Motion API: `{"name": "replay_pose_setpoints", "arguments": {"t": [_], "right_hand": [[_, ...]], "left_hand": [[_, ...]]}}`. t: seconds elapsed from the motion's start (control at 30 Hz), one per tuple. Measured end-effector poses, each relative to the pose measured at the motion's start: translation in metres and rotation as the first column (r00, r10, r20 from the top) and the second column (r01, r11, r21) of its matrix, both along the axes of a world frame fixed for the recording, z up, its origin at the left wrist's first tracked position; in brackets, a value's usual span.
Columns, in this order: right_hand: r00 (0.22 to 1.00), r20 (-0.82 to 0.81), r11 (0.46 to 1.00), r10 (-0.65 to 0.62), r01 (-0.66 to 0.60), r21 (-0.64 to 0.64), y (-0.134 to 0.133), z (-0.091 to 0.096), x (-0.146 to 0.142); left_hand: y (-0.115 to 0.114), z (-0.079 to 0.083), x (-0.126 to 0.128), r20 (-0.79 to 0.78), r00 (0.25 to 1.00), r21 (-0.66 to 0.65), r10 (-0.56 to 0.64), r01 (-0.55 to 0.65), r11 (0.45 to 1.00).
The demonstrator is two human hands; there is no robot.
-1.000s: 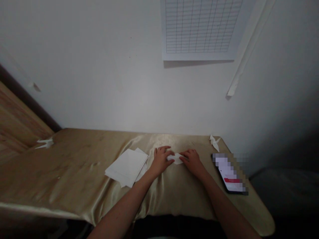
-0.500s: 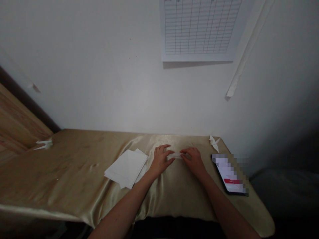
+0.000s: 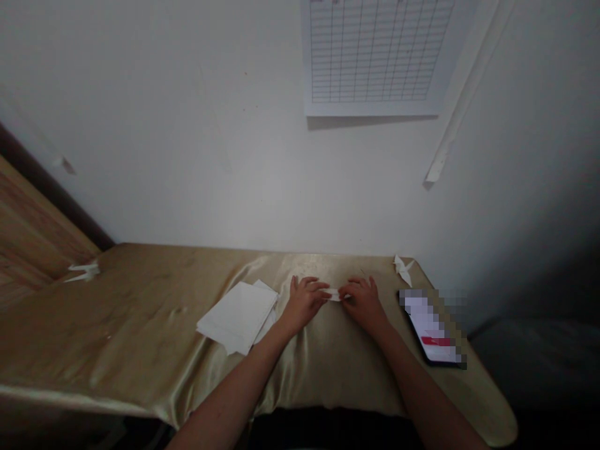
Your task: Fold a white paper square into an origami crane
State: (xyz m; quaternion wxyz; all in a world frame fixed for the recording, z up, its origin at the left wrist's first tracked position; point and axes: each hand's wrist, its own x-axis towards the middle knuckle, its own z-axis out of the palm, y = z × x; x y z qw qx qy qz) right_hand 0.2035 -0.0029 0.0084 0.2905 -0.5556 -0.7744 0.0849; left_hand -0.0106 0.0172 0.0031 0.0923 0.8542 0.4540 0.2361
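A small folded piece of white paper (image 3: 334, 294) lies on the gold satin cloth (image 3: 140, 325) near the table's far edge. My left hand (image 3: 304, 301) pinches its left end with the fingers curled. My right hand (image 3: 362, 301) pinches its right end, fingers closed on it too. Most of the paper is hidden between my fingertips. A stack of white paper sheets (image 3: 239, 314) lies just left of my left hand.
A phone (image 3: 431, 328) with a lit screen lies at the right of the table. One small white folded paper figure (image 3: 404, 267) stands at the far right corner, another (image 3: 83, 270) at the far left. A grid chart (image 3: 375, 56) hangs on the wall.
The paper has been folded narrower between my hands. Both hands have drawn closer together over it, and the fingertips now pinch its ends.
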Motion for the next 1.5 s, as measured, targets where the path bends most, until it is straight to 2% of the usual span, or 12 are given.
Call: {"name": "replay_pose_setpoints", "arguments": {"t": [0.3,0.73,1.03,1.37,1.5], "right_hand": [[0.999,-0.025,0.994,0.021,-0.023,-0.103,-0.0009,0.0016,0.0061],[0.998,0.051,0.995,0.048,-0.044,-0.084,0.0005,0.0006,0.0061],[1.0,-0.02,0.99,0.002,-0.005,-0.144,-0.0028,0.0051,-0.0006],[1.0,-0.02,0.987,-0.001,-0.002,-0.162,0.001,0.0001,0.0012],[0.999,0.002,0.985,-0.052,0.051,-0.165,-0.0001,0.0016,0.0002]], "left_hand": [[0.0032,-0.001,-0.0021,0.0,1.0,-0.152,-0.016,0.016,0.988],[0.0003,-0.0036,0.0016,-0.03,1.0,-0.116,0.009,-0.013,0.993],[0.0008,-0.0012,0.0016,-0.003,1.0,-0.169,0.024,-0.024,0.985],[0.0003,0.0008,0.0049,0.044,0.996,-0.229,0.073,-0.061,0.971],[0.0,0.0034,0.0061,0.032,0.993,-0.253,0.112,-0.1,0.962]]}}
